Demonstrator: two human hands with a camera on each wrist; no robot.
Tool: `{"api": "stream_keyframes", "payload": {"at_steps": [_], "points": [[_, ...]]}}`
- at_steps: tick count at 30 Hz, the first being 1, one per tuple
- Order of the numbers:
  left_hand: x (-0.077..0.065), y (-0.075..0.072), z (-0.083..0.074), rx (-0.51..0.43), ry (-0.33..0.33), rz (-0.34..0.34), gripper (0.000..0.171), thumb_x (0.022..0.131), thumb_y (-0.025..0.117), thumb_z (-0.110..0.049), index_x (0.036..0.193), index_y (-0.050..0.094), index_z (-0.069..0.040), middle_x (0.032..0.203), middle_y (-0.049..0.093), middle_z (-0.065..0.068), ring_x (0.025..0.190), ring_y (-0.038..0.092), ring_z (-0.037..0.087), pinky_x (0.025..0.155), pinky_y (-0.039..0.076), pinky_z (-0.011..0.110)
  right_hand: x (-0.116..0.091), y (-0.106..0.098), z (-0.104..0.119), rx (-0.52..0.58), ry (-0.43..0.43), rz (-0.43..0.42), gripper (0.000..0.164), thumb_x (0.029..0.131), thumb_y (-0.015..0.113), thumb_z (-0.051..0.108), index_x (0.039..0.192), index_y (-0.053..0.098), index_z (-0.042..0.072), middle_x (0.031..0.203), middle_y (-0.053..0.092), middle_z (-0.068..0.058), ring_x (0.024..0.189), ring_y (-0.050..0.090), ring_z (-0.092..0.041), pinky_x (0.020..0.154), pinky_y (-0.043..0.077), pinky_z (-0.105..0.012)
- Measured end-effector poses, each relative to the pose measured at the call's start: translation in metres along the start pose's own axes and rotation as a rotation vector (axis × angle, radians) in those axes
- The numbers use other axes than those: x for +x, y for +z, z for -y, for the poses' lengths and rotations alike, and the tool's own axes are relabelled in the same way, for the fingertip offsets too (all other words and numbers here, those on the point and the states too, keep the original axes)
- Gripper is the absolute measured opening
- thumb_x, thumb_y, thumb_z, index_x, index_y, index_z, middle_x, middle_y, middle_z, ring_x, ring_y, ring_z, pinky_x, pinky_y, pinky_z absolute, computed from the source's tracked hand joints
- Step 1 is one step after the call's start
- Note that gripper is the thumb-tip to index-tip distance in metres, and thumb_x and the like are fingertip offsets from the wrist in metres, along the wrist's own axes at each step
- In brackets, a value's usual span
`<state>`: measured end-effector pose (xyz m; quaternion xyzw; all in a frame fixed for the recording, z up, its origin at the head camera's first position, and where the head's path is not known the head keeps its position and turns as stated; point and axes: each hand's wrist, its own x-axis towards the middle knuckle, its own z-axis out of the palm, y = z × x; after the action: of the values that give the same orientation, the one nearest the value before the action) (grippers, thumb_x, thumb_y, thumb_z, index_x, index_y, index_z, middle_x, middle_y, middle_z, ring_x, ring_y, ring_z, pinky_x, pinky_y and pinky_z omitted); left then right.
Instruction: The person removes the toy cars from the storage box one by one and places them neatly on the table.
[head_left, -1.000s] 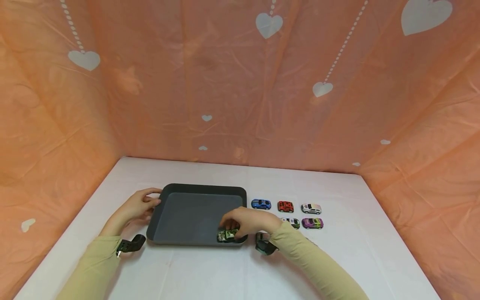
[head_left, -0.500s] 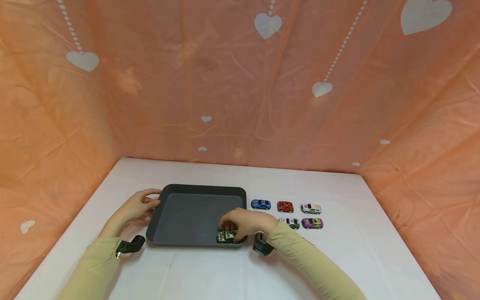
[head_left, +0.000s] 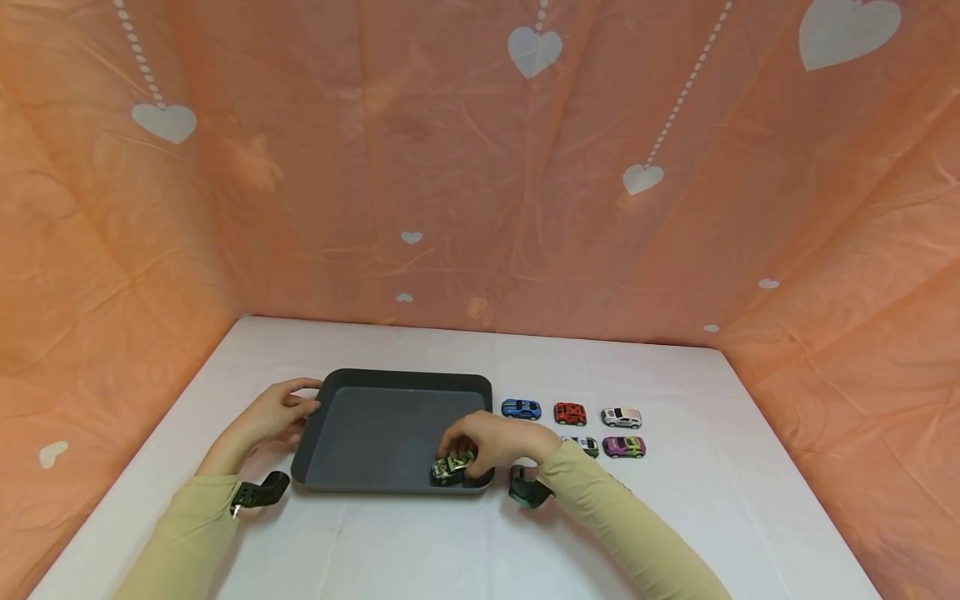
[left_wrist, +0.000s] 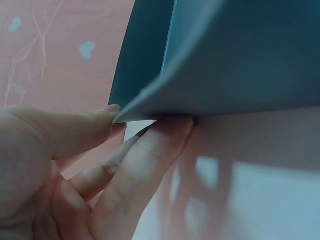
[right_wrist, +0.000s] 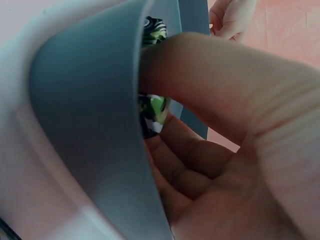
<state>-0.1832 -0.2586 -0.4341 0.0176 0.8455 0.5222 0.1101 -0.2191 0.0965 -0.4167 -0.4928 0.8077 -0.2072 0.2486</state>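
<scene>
A dark grey rectangular tray [head_left: 375, 439] lies on the white table. At its left edge my left hand [head_left: 273, 417] holds the rim; in the left wrist view, the thumb [left_wrist: 82, 134] meets the edge and the fingers [left_wrist: 142, 172] lie under the lip. Over the tray's near right corner, my right hand [head_left: 491, 442] pinches a green camouflage toy car [head_left: 450, 468] between thumb and fingers. The car sits inside the tray wall, slightly angled. In the right wrist view, the thumb and tray wall hide part of the toy car [right_wrist: 154, 112].
Right of the tray stand toy cars in two rows: blue [head_left: 521, 408], red [head_left: 570, 413] and white [head_left: 621, 417] behind, white-and-green [head_left: 583, 446] and purple [head_left: 624, 447] in front. My right wrist partly hides the white-and-green one. Orange cloth [head_left: 480, 183] with hearts surrounds the table.
The camouflage car has turned a little in my right hand, its left end now nearer the front. My left hand and the tray have stayed almost still.
</scene>
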Motion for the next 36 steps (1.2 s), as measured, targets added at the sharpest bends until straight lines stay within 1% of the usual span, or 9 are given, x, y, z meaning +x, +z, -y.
{"api": "stream_keyframes", "payload": {"at_steps": [7,12,15,18,22,24,29,32,36], "points": [[0.0,0.001,0.0,0.002,-0.002,-0.001,0.042,0.097,0.053,-0.005,0.135,0.041,0.008,0.09,0.066,0.018,0.069,0.062,0.022,0.053,0.05,0.034,-0.009,-0.01,0.001,0.054,-0.002,-0.058,0.039,0.078,0.073,-0.003,0.112,0.067,0.013,0.105,0.061,0.01,0.091,0.056,-0.001,0.08,0.046,-0.019],[0.002,0.001,0.002,-0.003,0.011,0.007,0.042,0.097,0.053,-0.005,0.135,0.04,0.009,0.092,0.067,0.019,0.071,0.063,0.022,0.055,0.051,0.034,-0.024,-0.02,0.002,0.063,-0.02,-0.091,0.038,0.08,0.073,0.001,0.115,0.065,0.013,0.109,0.06,0.008,0.096,0.056,-0.001,0.084,0.046,-0.02],[0.002,0.001,0.003,-0.006,0.016,0.013,0.043,0.098,0.053,-0.005,0.136,0.039,0.009,0.094,0.066,0.02,0.072,0.063,0.022,0.056,0.052,0.035,-0.038,-0.025,0.0,0.065,-0.04,-0.123,0.039,0.079,0.072,0.001,0.116,0.065,0.012,0.109,0.06,0.008,0.096,0.056,-0.004,0.085,0.046,-0.023],[0.002,0.0,0.004,-0.006,0.025,0.015,0.044,0.098,0.053,-0.006,0.136,0.038,0.01,0.095,0.066,0.022,0.072,0.064,0.022,0.057,0.052,0.035,-0.055,-0.029,-0.003,0.085,-0.036,-0.164,0.043,0.077,0.07,-0.001,0.117,0.065,0.014,0.109,0.06,0.01,0.096,0.057,-0.006,0.086,0.047,-0.026],[0.0,-0.002,0.003,-0.003,0.032,0.015,0.043,0.098,0.053,-0.005,0.135,0.039,0.01,0.096,0.066,0.023,0.074,0.065,0.024,0.058,0.052,0.035,-0.077,-0.03,-0.01,0.111,0.007,-0.214,0.044,0.078,0.07,-0.001,0.117,0.065,0.018,0.109,0.06,0.012,0.1,0.057,-0.007,0.089,0.046,-0.029],[0.0,-0.001,0.002,-0.005,0.025,0.016,0.043,0.097,0.053,-0.005,0.135,0.039,0.01,0.096,0.066,0.023,0.075,0.065,0.025,0.058,0.053,0.035,-0.088,-0.03,-0.013,0.119,0.034,-0.233,0.044,0.079,0.071,-0.001,0.118,0.064,0.018,0.11,0.059,0.013,0.101,0.057,-0.008,0.09,0.046,-0.03],[-0.001,-0.003,0.004,0.001,0.038,0.016,0.043,0.097,0.053,-0.005,0.135,0.039,0.01,0.096,0.066,0.024,0.075,0.066,0.025,0.057,0.053,0.035,-0.111,-0.029,-0.019,0.125,0.087,-0.264,0.042,0.081,0.071,0.001,0.119,0.063,0.017,0.112,0.06,0.011,0.104,0.057,-0.01,0.091,0.046,-0.033],[-0.001,-0.003,0.004,0.01,0.05,0.014,0.043,0.097,0.053,-0.004,0.135,0.039,0.01,0.095,0.066,0.024,0.075,0.066,0.026,0.056,0.052,0.035,-0.124,-0.028,-0.024,0.115,0.094,-0.288,0.04,0.081,0.072,0.002,0.117,0.063,0.017,0.113,0.061,0.01,0.102,0.058,-0.011,0.091,0.046,-0.034],[0.002,-0.001,0.003,0.004,0.053,0.02,0.042,0.097,0.053,-0.004,0.135,0.039,0.01,0.094,0.066,0.023,0.073,0.066,0.025,0.054,0.052,0.035,-0.145,-0.026,-0.03,0.122,0.129,-0.315,0.039,0.08,0.073,0.002,0.114,0.063,0.018,0.111,0.062,0.009,0.101,0.059,-0.013,0.089,0.047,-0.035]]}}
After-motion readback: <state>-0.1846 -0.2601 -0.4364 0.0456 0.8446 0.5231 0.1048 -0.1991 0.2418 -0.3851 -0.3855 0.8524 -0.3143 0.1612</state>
